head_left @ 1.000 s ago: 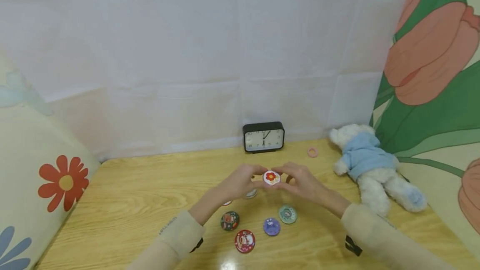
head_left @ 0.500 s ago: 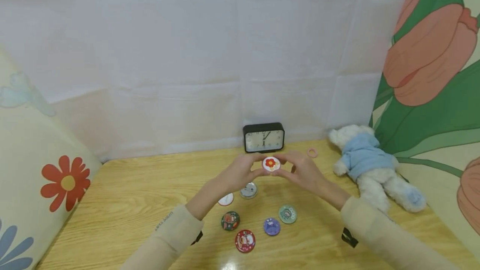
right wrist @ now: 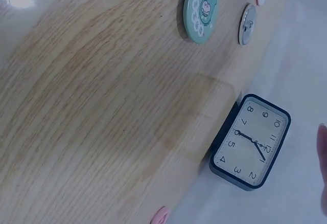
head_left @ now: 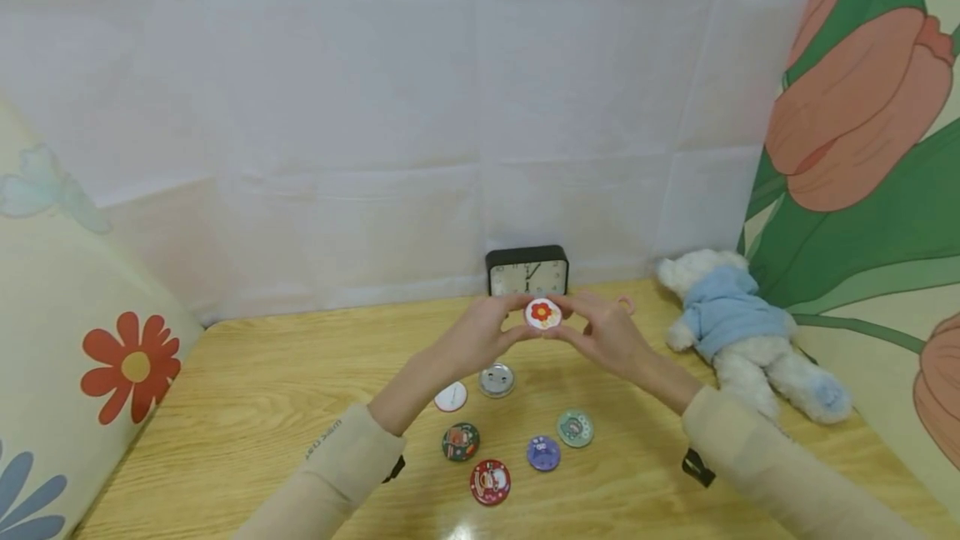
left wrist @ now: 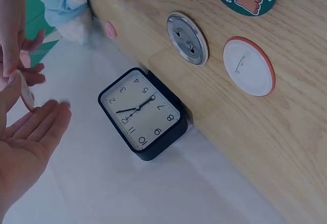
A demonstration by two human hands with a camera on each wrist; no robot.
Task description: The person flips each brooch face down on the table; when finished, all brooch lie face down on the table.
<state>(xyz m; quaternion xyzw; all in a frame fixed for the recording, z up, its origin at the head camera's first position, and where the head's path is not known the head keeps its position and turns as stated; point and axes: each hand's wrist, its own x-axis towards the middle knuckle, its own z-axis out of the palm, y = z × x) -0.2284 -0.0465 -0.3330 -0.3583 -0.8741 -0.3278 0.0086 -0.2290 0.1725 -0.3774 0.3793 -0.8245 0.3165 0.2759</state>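
Observation:
A round white pin badge (head_left: 543, 314) with a red flower is held up in front of the clock, its face toward the head camera. My left hand (head_left: 474, 338) pinches its left rim between thumb and fingers, and my right hand (head_left: 611, 336) pinches the right rim. In the left wrist view the badge (left wrist: 27, 93) shows nearly edge-on. Only a sliver of my right hand (right wrist: 323, 168) enters the right wrist view. Below on the table lie a dark green badge (head_left: 460, 442), a red one (head_left: 491, 482), a purple one (head_left: 543, 453) and a mint one (head_left: 575, 428).
Two badges lie back-up: a silver one (head_left: 497, 380) and a white one (head_left: 451, 397). A black clock (head_left: 527, 261) stands at the table's back edge by the white cloth. Right of it are a pink ring (head_left: 626, 304) and a plush bear (head_left: 731, 315) in blue.
Both hands have raised the flower badge upward in the head view, so it now overlaps the clock's lower edge. The silver and white badges have come out from behind my left hand.

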